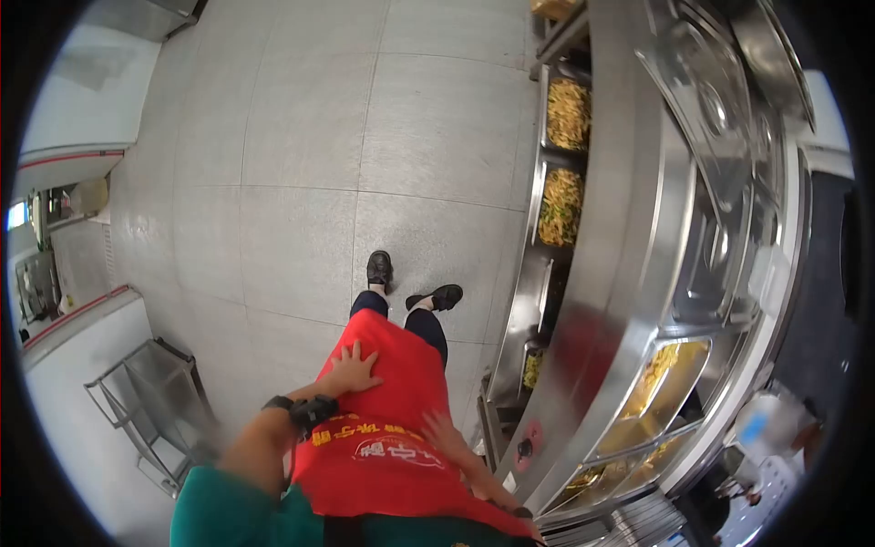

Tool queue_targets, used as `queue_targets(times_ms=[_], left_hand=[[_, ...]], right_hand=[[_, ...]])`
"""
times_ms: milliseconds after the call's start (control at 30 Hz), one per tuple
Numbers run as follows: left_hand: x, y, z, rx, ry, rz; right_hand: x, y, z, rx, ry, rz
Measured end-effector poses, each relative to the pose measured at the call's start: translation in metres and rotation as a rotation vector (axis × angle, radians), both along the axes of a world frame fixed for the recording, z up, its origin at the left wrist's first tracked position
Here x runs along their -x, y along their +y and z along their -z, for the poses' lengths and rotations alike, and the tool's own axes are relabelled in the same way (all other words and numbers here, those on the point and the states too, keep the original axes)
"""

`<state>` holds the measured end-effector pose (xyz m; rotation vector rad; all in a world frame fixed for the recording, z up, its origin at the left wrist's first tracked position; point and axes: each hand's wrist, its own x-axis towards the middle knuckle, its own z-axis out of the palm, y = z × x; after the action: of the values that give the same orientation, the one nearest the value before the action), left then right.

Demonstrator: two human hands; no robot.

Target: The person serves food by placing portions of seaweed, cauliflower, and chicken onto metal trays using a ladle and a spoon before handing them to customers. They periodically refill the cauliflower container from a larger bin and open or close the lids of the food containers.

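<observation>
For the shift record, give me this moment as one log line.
left hand: open, on red apron | right hand: open, blurred, at apron | held: nothing visible | right side: steel counter, food trays

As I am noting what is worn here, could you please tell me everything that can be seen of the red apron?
The red apron looks like smooth cloth, worn over a green top and dark trousers. Yellow characters and a white printed emblem cross its front, too small to read surely. It hangs over the upper legs, slightly creased. The left hand lies on it with fingers spread; the right hand, blurred, is at its other side, seemingly touching it.
</observation>
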<state>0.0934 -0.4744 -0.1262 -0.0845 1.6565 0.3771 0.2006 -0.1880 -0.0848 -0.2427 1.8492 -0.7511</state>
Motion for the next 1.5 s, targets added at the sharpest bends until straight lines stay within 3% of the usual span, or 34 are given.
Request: queue_targets(times_ms=[167, 467, 567, 667, 767, 833, 900, 967, 1100, 1167, 1200, 1233, 1267, 1433, 1500], left_hand=[[-0.038, -0.025, -0.007, -0.014, -0.033, -0.093], [-0.048, -0.053, -0.033, -0.058, -0.081, -0.221], [-0.047, -0.056, -0.028, -0.081, 0.003, -0.198], [-0.035, -0.066, -0.013, -0.14, 0.0, -0.211], [0.002, -0.064, 0.024, -0.099, 0.026, -0.38], [0.007, -0.053, 0.049, -0.159, 0.407, -0.418], [0.096, -0.007, 0.071, -0.306, 0.379, -0.624], [0.121, 0.047, 0.09, -0.423, 0.211, -0.887], [0.102, 0.159, 0.112, -0.573, 0.139, -0.908], [0.08, 0.206, 0.111, -0.651, -0.085, -0.997], [0.064, 0.229, 0.118, -0.667, 0.007, -0.938], [0.053, 0.249, 0.123, -0.678, 0.098, -0.878], [0.036, 0.268, 0.124, -0.66, -0.085, -0.977], [-0.03, 0.356, 0.162, -0.691, -0.231, -1.099], [-0.058, 0.399, 0.176, -0.688, -0.13, -1.08]], right_hand=[[0.024, -0.024, -0.031, -0.087, -0.159, -0.192], [0.062, -0.061, -0.076, -0.159, -0.199, -0.251], [0.068, -0.061, -0.087, -0.101, -0.181, -0.245], [0.079, -0.032, -0.112, 0.128, -0.166, -0.23], [0.056, -0.002, -0.145, 0.045, -0.258, 0.253], [0.017, 0.011, -0.141, -0.175, -0.171, 0.737], [0.004, 0.02, -0.13, -0.336, -0.159, 1.144], [0.02, 0.016, -0.115, -0.427, -0.24, 1.478], [0.006, 0.012, -0.082, -0.365, -0.207, 1.14], [0.003, 0.016, -0.071, -0.34, -0.178, 0.971], [0.003, 0.023, -0.063, -0.323, -0.163, 0.878], [-0.001, 0.03, -0.052, -0.278, -0.167, 0.933], [-0.012, 0.034, -0.053, -0.258, -0.185, 1.001], [-0.043, 0.062, -0.055, -0.252, -0.25, 1.226], [-0.064, 0.072, -0.056, -0.298, -0.236, 1.333]])
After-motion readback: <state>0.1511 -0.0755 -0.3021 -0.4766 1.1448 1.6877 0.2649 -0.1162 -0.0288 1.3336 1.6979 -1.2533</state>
